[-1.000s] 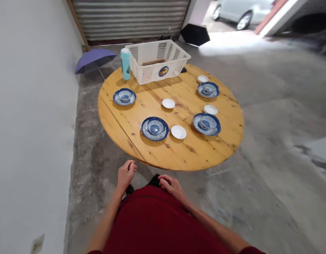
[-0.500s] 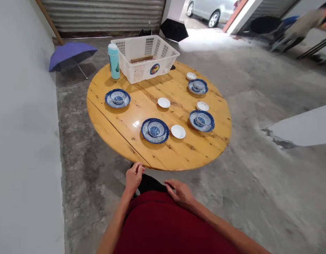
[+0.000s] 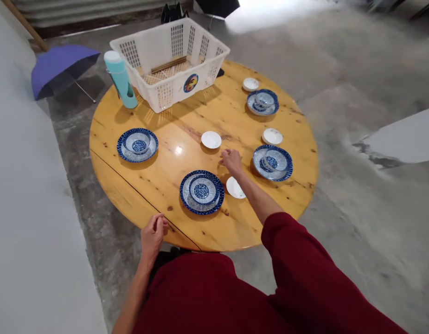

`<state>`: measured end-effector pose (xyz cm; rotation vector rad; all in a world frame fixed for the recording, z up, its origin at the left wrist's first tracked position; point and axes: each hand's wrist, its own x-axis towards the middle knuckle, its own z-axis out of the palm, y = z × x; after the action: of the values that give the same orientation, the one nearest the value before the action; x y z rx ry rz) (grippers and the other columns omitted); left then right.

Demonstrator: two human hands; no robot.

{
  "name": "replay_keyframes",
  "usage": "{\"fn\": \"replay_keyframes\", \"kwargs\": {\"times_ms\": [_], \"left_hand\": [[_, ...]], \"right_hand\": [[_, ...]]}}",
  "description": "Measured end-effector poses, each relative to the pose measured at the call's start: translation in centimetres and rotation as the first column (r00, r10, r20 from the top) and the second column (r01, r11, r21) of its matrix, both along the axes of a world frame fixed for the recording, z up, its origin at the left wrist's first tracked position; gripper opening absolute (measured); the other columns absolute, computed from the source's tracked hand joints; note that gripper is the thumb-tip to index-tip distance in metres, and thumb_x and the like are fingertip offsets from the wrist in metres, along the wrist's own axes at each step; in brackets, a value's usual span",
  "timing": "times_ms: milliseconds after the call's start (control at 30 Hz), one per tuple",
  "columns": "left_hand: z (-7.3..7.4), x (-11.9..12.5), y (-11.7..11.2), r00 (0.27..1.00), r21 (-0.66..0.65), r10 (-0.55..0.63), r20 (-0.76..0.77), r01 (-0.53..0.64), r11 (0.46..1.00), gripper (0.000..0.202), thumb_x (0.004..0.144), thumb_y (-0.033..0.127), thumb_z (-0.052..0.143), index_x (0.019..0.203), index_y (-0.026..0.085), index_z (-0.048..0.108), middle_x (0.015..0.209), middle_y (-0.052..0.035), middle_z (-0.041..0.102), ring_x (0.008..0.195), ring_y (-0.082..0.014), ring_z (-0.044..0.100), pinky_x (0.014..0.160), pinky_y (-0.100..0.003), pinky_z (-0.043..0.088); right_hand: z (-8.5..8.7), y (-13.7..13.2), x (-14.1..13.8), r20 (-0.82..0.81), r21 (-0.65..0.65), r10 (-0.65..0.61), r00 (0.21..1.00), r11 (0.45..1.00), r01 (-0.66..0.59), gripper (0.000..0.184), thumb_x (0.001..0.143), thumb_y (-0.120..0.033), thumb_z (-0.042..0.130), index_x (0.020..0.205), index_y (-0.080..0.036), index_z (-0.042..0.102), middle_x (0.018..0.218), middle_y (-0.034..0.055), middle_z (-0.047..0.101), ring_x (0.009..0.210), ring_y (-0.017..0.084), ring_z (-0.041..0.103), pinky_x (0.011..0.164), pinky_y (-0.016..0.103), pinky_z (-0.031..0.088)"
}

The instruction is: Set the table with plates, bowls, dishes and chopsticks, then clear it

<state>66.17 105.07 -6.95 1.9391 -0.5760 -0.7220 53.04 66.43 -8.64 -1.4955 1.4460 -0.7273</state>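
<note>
My right hand reaches over the table, its fingers slightly bent and apart, holding nothing. It is just short of a small white dish, and its forearm passes over part of another white dish. At the near left table edge, my left hand has its fingers curled together with nothing visible in them. Between the hands, a clear bowl sits on a blue-rimmed plate. A similar plate with a bowl lies to the left.
On the round wooden table are a white plastic basket with sticks inside and a turquoise flask. More plates with bowls and white dishes line the right side. A purple umbrella rests on the floor by the wall.
My right hand has moved from near my waist out over the table, toward the middle white dish. My left hand stays near the table edge. The view has tilted down and come closer.
</note>
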Motion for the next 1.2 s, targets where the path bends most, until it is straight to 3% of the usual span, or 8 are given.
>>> {"fn": "replay_keyframes", "kwargs": {"times_ms": [100,200,333,467,633,833,1000,1200], "left_hand": [[-0.4,-0.3,-0.7,0.998,0.02,-0.008,-0.065,0.01,1.0,0.033,0.093,0.049,0.051,0.099,0.021,0.067,0.081,-0.0037,0.074,0.07,-0.0179,0.073,0.071,-0.028,0.06],[-0.9,-0.4,-1.2,0.994,0.043,-0.034,-0.104,0.038,0.998,0.03,0.092,0.046,0.051,0.097,0.021,0.067,0.08,-0.0038,0.074,0.071,-0.018,0.073,0.07,-0.029,0.06],[-1.4,0.6,-2.3,0.989,0.042,-0.065,-0.132,0.072,0.997,0.028,0.093,0.045,0.052,0.097,0.022,0.068,0.081,-0.0034,0.074,0.071,-0.0169,0.072,0.068,-0.027,0.058],[-1.9,2.4,-4.3,0.976,-0.008,-0.12,-0.182,0.12,0.993,0.026,0.093,0.043,0.053,0.096,0.021,0.067,0.079,-0.0027,0.073,0.069,-0.0156,0.071,0.066,-0.025,0.058],[-2.0,5.6,-7.5,0.948,-0.078,-0.178,-0.265,0.163,0.984,0.028,0.092,0.045,0.056,0.097,0.019,0.066,0.079,-0.0024,0.071,0.068,-0.0139,0.07,0.065,-0.023,0.057],[-1.6,10.0,-10.9,0.894,-0.173,-0.249,-0.372,0.197,0.965,0.039,0.093,0.056,0.058,0.094,0.017,0.06,0.081,-0.0049,0.073,0.066,-0.0114,0.067,0.06,-0.019,0.054],[-2.3,13.0,-12.0,0.857,-0.178,-0.336,-0.39,0.288,0.941,0.045,0.092,0.061,0.059,0.083,0.017,0.057,0.077,-0.0051,0.072,0.065,-0.0122,0.068,0.059,-0.019,0.053],[-3.6,15.2,-12.9,0.871,-0.129,-0.379,-0.312,0.356,0.926,0.035,0.095,0.048,0.055,0.077,0.018,0.052,0.068,-0.0014,0.067,0.062,-0.0144,0.071,0.051,-0.017,0.051]], "right_hand": [[-1.2,-2.2,2.1,0.019,0.17,-0.067,0.998,0.983,0.062,0.016,0.094,-0.025,0.053,0.091,-0.012,0.061,0.068,0.002,0.063,0.048,0.011,0.056,0.051,0.024,0.05],[-2.2,-3.2,3.4,0.074,0.239,-0.133,0.988,0.964,0.112,0.016,0.098,-0.024,0.049,0.09,-0.013,0.057,0.062,0.0,0.061,0.044,0.008,0.053,0.043,0.019,0.045],[-3.1,-4.1,4.2,0.091,0.25,-0.193,0.977,0.954,0.166,0.011,0.095,-0.017,0.05,0.091,-0.013,0.059,0.053,-0.0029,0.057,0.043,0.008,0.053,0.04,0.015,0.043],[-2.2,-3.8,4.7,0.018,0.21,-0.199,0.98,0.959,0.191,0.013,0.088,-0.007,0.049,0.086,-0.009,0.062,0.051,-0.0027,0.054,0.045,0.008,0.054,0.044,0.014,0.044],[0.9,0.9,5.7,0.024,0.149,0.012,1.0,0.989,-0.016,0.017,0.084,-0.006,0.051,0.088,-0.001,0.067,0.058,0.0043,0.06,0.049,0.007,0.054,0.051,0.017,0.045],[2.8,10.0,8.7,0.046,0.232,0.266,0.963,0.935,-0.27,0.021,0.078,-0.021,0.058,0.087,-0.007,0.07,0.057,0.0008,0.06,0.049,0.01,0.052,0.047,0.018,0.043],[1.8,15.2,12.0,0.01,0.245,0.227,0.974,0.943,-0.223,0.028,0.078,-0.029,0.053,0.087,-0.009,0.07,0.065,0.0032,0.064,0.054,0.012,0.055,0.049,0.02,0.044],[0.5,17.5,13.9,-0.039,0.25,0.058,0.998,0.967,-0.046,0.033,0.079,-0.036,0.051,0.092,-0.01,0.067,0.067,0.0039,0.065,0.055,0.014,0.059,0.051,0.022,0.047]]}}
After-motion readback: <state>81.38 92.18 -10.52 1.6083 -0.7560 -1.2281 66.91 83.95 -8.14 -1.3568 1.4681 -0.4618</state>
